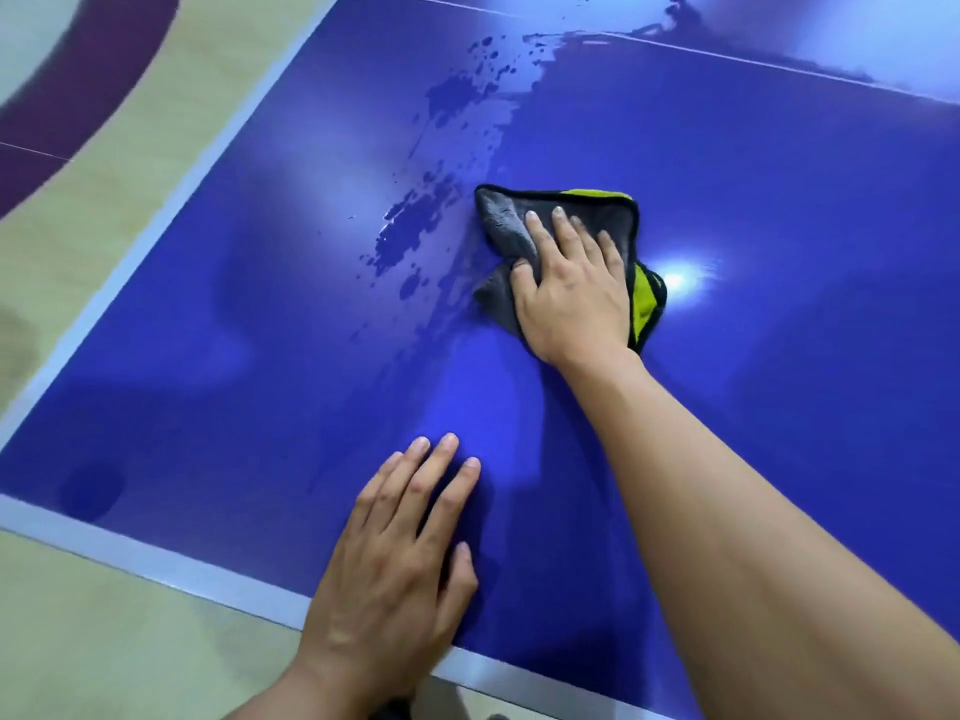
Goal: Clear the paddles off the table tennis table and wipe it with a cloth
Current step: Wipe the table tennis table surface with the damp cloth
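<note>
A blue tabletop [779, 200] fills most of the frame, white-edged, with pale wooden floor [130, 96] showing at the left and bottom. Dark wet patches [452, 96] trail from upper centre down towards the middle. The cloth [498, 210], grey with a yellow-green face and black hem, lies crumpled at the centre of the frame, its long axis running from upper left to lower right. The right hand [571, 293] presses flat on it, fingers straight and pointing up-frame. The left hand [395, 553] rests flat on the tabletop at lower centre, fingers spread wide, holding nothing.
</note>
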`<move>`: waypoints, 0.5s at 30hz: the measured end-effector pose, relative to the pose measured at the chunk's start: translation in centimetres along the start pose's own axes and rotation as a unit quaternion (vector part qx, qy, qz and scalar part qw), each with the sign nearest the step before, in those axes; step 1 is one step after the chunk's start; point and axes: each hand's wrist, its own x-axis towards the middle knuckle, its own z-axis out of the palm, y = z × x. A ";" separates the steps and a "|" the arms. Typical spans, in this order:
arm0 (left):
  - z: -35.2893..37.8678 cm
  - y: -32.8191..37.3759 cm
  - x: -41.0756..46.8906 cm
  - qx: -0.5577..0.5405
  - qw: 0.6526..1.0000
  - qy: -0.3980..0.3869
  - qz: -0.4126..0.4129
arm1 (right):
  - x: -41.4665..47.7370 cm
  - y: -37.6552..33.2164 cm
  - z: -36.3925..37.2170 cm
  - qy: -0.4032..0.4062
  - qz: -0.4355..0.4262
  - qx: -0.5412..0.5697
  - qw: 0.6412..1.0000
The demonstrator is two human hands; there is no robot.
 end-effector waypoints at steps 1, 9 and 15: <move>0.0 0.0 -0.1 0.005 1.000 -0.005 -0.003 | -1.0 1.2 -0.3 0.002 0.011 0.004 1.000; -0.2 0.5 -0.2 0.022 0.999 -0.010 -0.025 | -11.3 20.3 -4.9 0.089 0.193 -0.021 0.977; -0.2 1.0 -0.5 0.031 0.999 -0.008 -0.030 | -18.4 29.9 -5.5 0.113 0.328 -0.028 0.937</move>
